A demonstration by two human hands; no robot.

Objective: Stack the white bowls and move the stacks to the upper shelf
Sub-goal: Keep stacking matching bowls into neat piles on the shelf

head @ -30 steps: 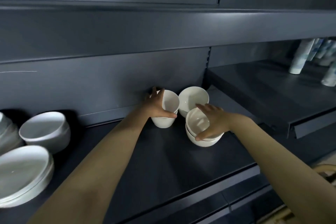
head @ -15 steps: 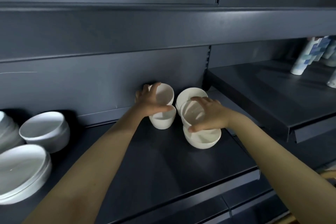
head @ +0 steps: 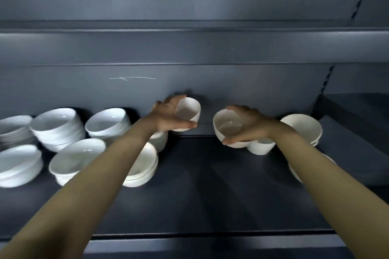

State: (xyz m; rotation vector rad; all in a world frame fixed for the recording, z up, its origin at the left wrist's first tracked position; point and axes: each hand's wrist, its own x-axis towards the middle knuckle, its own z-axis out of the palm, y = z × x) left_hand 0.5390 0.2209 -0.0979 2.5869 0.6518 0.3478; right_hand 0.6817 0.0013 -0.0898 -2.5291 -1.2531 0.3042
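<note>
My left hand (head: 168, 114) grips a small white bowl (head: 189, 111), lifted and tilted against the shelf's back panel. My right hand (head: 250, 125) grips another white bowl (head: 226, 125), held above the dark lower shelf (head: 206, 185). Just under my right hand a white bowl (head: 261, 147) stands on the shelf. A stack of white bowls (head: 303, 129) stands to its right, and one more bowl (head: 294, 171) peeks from behind my right forearm. The upper shelf (head: 189, 46) runs across above both hands.
Stacks of wider white bowls (head: 56, 127) (head: 109, 123) (head: 75, 159) and plates (head: 14, 128) crowd the shelf's left half. A bowl stack (head: 145, 166) lies partly under my left forearm. A separate dark shelf section (head: 357, 124) adjoins on the right.
Both hands have lifted their bowls off the shelf and moved apart. The view has swung left, bringing more stacks into sight at the left.
</note>
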